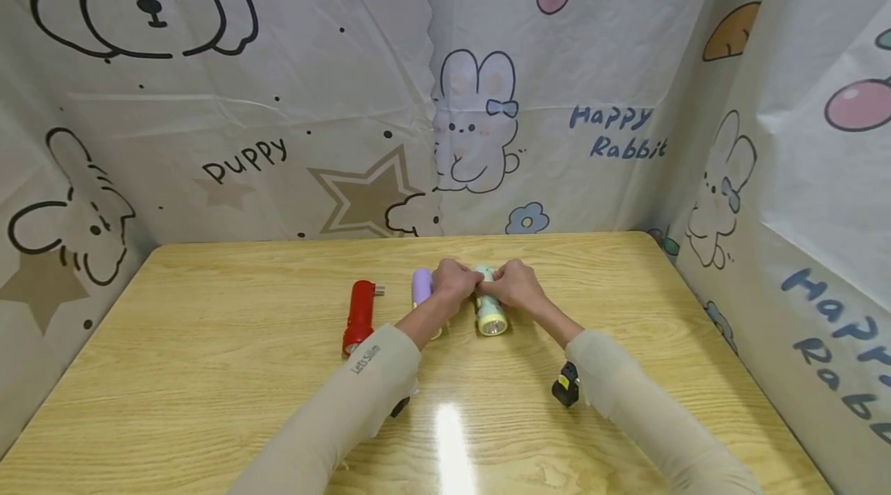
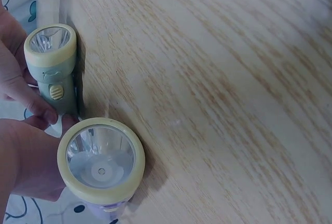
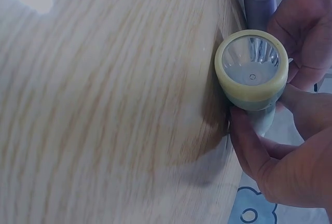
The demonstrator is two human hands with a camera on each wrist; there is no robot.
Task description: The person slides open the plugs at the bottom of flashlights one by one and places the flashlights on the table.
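Observation:
A pale green flashlight [image 1: 490,311] with a cream rim lies on the table, lens toward me. My right hand [image 1: 517,285] grips its body from the right; in the right wrist view, thumb and fingers [image 3: 246,143] are on either side of it, behind the head. My left hand [image 1: 454,278] pinches its far end, with the thumb and a finger at the tail in the left wrist view. A purple flashlight [image 1: 421,286] lies just left of the left hand, partly hidden by that wrist; its cream-rimmed lens [image 2: 101,156] shows large in the left wrist view.
A red flashlight [image 1: 360,313] with a metal prong at its side lies further left. A small black object [image 1: 567,387] with a yellow patch lies by the right sleeve. Another black thing [image 1: 400,407] is mostly hidden under the left sleeve. Printed cloth [image 1: 348,93] surrounds the wooden table [image 1: 209,340].

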